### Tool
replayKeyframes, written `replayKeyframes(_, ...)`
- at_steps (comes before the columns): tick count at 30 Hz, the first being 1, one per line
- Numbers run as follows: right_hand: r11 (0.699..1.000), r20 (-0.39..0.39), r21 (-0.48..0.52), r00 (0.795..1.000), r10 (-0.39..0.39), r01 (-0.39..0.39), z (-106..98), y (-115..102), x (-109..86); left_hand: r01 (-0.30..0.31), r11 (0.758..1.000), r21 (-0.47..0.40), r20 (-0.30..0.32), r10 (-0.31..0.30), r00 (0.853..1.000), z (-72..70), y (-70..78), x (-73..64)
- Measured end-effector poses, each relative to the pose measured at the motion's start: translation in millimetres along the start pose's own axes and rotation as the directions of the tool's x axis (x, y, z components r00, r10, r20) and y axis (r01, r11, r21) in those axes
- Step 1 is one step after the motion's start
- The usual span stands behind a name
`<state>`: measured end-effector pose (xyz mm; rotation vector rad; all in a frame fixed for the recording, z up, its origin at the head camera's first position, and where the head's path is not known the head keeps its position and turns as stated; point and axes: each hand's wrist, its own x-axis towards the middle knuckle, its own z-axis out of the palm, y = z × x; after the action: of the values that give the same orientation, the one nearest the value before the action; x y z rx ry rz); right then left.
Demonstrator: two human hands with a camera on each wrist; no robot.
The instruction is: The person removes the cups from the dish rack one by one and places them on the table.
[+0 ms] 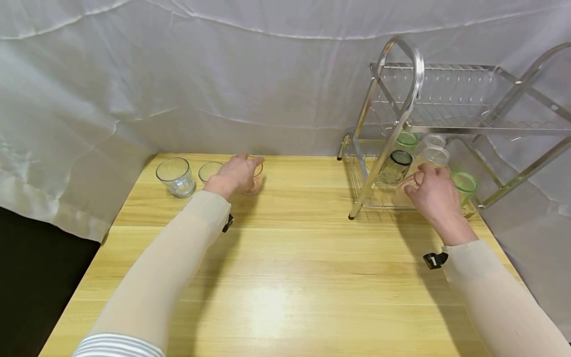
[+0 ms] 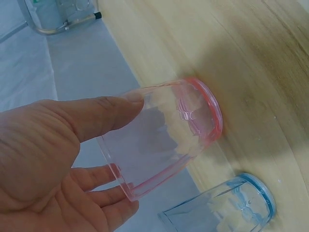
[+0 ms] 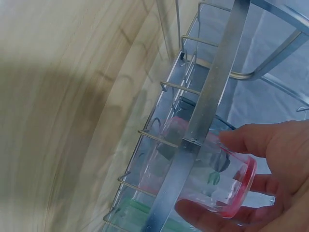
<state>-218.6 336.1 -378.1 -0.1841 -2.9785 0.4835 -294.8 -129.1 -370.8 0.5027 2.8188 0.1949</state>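
Observation:
My left hand is at a pink-tinted glass that stands mouth up on the wooden table. In the left wrist view, its thumb lies along the side of the glass and the fingers curl by the rim. My right hand is at the front of the metal dish rack's lower tier. Between its thumb and fingers it holds another pink-tinted glass, base toward the palm and mouth down among the wires. A rack bar crosses in front of that glass in the right wrist view.
Left of the left hand stand a clear glass and a bluish glass, partly hidden in the head view. The two-tier rack also holds a dark grey glass, green glasses and clear glasses. Grey curtain hangs behind.

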Motion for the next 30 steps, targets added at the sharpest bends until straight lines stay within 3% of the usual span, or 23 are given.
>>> replayKeyframes(11, 0.993, -0.137, 0.114, 0.991, 0.0, 0.016, -1.3, -9.6, -15.4, 0.017, 0.999, -0.038, 0.003, -0.017, 1.0, -0.1, 1.7, -0.5)
replayKeyframes(17, 0.986, -0.255, 0.157, 0.967, -0.015, 0.056, -0.4, -17.3, -26.2, 0.012, 0.997, -0.076, -0.017, -0.013, 1.0, 0.0, 2.9, -2.4)
replayKeyframes(23, 0.975, -0.323, 0.204, 0.946, -0.023, 0.093, 5.6, -21.9, -38.0, -0.013, 0.995, -0.097, -0.114, 0.002, 0.993, 0.2, 12.0, -8.8)
replayKeyframes(30, 0.96, -0.398, 0.198, 0.911, -0.106, 0.198, 12.9, -28.7, -54.1, -0.088, 0.97, -0.227, -0.279, 0.022, 0.96, 3.3, 33.5, -20.8)
